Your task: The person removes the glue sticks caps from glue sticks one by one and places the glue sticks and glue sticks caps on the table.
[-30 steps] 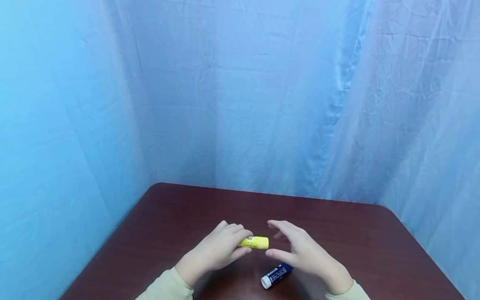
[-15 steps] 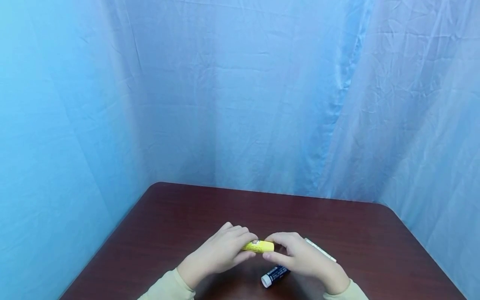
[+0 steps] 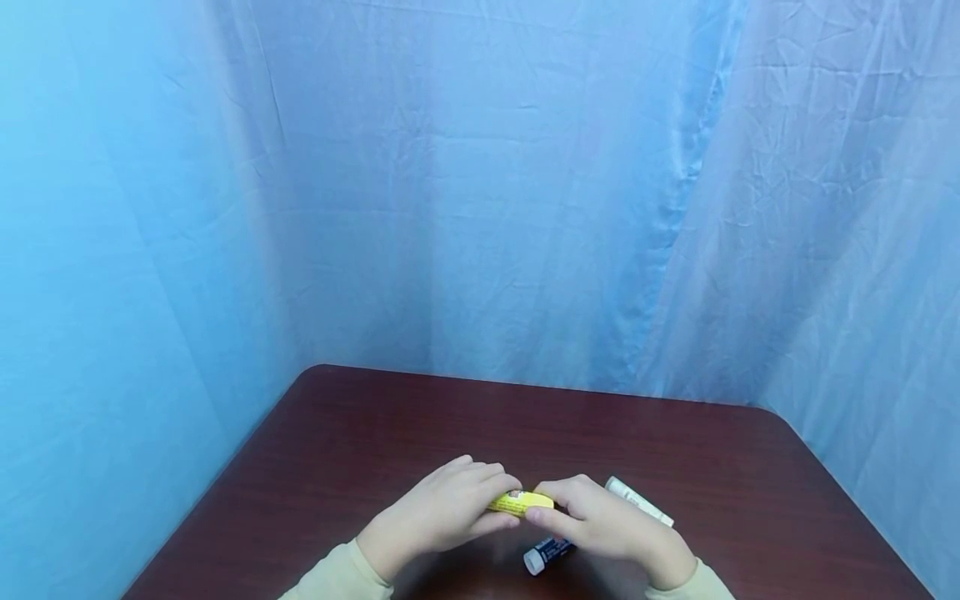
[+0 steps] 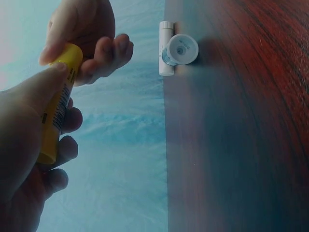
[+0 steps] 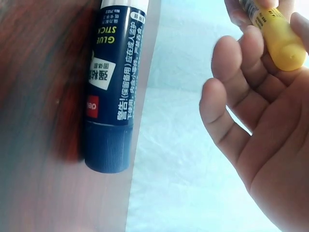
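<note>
My left hand (image 3: 450, 508) grips a yellow glue stick (image 3: 517, 502) above the table, its thumb along the barrel in the left wrist view. The thumb and forefinger of my right hand (image 3: 600, 521) pinch the other end of that stick. Its rounded yellow end (image 5: 289, 55) shows in the right wrist view, where the remaining right fingers curl loosely. A dark blue glue stick (image 5: 113, 82) lies on the table beneath the right hand, its white base (image 3: 534, 562) pointing towards the front left. The right hand covers part of it in the head view.
A slim white tube (image 3: 637, 502) with a ribbed cap lies on the table behind the right hand. The dark red-brown table (image 3: 420, 408) has rounded far corners. Light blue cloth (image 3: 480, 208) hangs around its back and sides.
My right hand has come in from the right and closed its thumb and forefinger on the yellow stick's end. Both hands have lowered slightly, and the white tube has come into sight behind the right hand.
</note>
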Tool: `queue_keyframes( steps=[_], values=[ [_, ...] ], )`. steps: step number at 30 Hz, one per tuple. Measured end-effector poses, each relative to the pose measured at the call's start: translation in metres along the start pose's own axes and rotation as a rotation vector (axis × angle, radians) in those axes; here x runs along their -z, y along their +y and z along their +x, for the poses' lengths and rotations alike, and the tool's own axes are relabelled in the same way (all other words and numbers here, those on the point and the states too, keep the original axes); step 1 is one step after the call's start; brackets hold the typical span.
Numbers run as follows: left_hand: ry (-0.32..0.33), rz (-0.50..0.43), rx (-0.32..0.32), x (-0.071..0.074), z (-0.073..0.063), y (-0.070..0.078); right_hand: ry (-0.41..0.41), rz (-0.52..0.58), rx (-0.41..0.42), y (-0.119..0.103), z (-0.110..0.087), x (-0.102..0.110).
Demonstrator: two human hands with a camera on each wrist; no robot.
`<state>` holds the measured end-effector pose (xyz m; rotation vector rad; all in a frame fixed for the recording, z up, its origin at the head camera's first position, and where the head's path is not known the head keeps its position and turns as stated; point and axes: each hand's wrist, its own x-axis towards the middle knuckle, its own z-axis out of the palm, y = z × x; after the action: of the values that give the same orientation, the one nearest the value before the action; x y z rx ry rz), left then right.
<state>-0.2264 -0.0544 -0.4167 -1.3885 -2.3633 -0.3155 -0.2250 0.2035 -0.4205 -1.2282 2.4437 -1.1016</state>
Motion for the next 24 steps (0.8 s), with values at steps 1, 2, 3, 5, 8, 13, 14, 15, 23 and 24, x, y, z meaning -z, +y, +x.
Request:
queue_keyframes(
  steps=[1, 2, 3, 5, 8, 13, 14, 15, 23, 24],
  values=[
    [-0.001, 0.010, -0.002, 0.0001, -0.0001, 0.0001, -0.003, 0.001, 0.000, 0.0002, 0.0001, -0.0003],
    [-0.001, 0.023, -0.006, 0.0004, -0.0004, 0.0003, -0.007, 0.001, 0.001, 0.0001, 0.0003, -0.0006],
    [-0.001, 0.035, -0.009, 0.0007, -0.0006, 0.0005, -0.008, -0.004, 0.003, -0.0001, 0.0005, -0.0009],
    [-0.001, 0.053, -0.015, 0.0011, -0.0012, 0.0007, -0.006, -0.017, 0.010, -0.0011, 0.0010, -0.0014],
    [0.012, 0.084, -0.026, 0.0007, -0.0020, 0.0006, 0.001, -0.035, 0.026, -0.0027, 0.0018, -0.0022],
    [0.041, 0.116, -0.045, -0.0022, -0.0032, -0.0002, 0.000, -0.039, 0.046, -0.0041, 0.0023, -0.0034],
    [0.046, 0.116, -0.046, -0.0026, -0.0033, -0.0005, 0.002, -0.038, 0.050, -0.0042, 0.0023, -0.0034],
    [0.047, 0.113, -0.046, -0.0028, -0.0034, -0.0008, 0.004, -0.035, 0.054, -0.0043, 0.0021, -0.0033],
    [0.033, 0.053, -0.034, -0.0018, -0.0034, -0.0036, 0.006, -0.029, 0.038, -0.0027, 0.0025, -0.0017],
    [0.031, 0.048, -0.033, -0.0018, -0.0034, -0.0039, 0.005, -0.033, 0.036, -0.0022, 0.0027, -0.0015]
  ],
)
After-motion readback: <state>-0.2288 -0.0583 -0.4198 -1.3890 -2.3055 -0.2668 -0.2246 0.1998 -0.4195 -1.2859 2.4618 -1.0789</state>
